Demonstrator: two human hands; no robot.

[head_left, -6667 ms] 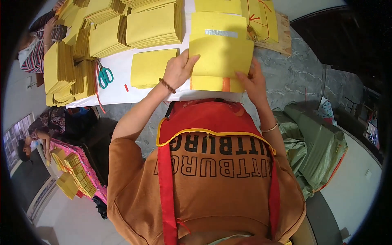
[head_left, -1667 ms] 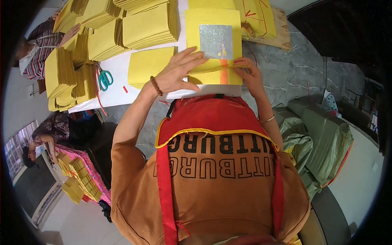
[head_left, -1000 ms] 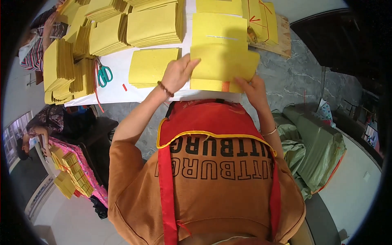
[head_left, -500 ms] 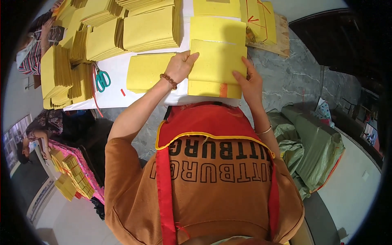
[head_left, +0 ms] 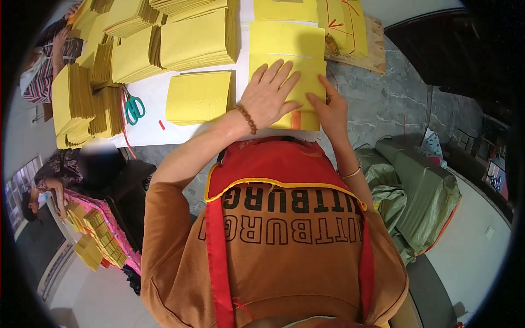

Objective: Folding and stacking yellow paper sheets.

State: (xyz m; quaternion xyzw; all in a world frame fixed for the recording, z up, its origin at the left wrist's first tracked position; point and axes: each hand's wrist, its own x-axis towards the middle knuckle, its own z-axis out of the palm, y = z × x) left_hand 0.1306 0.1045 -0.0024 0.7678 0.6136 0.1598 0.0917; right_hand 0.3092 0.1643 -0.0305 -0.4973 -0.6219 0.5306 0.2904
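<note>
A yellow paper sheet with a folded lower band and a small orange patch [head_left: 296, 120] lies before me at the table's near edge. My left hand [head_left: 272, 94], wearing a brown bead bracelet [head_left: 247, 118], is spread flat across it with the fingers apart. At its right edge rests my right hand [head_left: 331, 107], thumb on the paper and the other fingers stretched along the side. Part of the sheet is hidden under my left hand. More yellow paper [head_left: 287, 39] extends beyond it. To the left lies a low stack of folded yellow paper [head_left: 198, 97].
Tall yellow paper stacks [head_left: 194, 41] crowd the table's far left. Green-handled scissors [head_left: 134, 109] and a red scrap [head_left: 161, 125] lie on the white tabletop [head_left: 149, 131]. Red-tied bundles [head_left: 350, 30] sit at far right, green wrapped bales [head_left: 415, 186] lower right. Other people work at left.
My left hand has gone from gripping the sheet's left edge to lying spread on its top. The right hand stays at the right edge. The view has shifted slightly.
</note>
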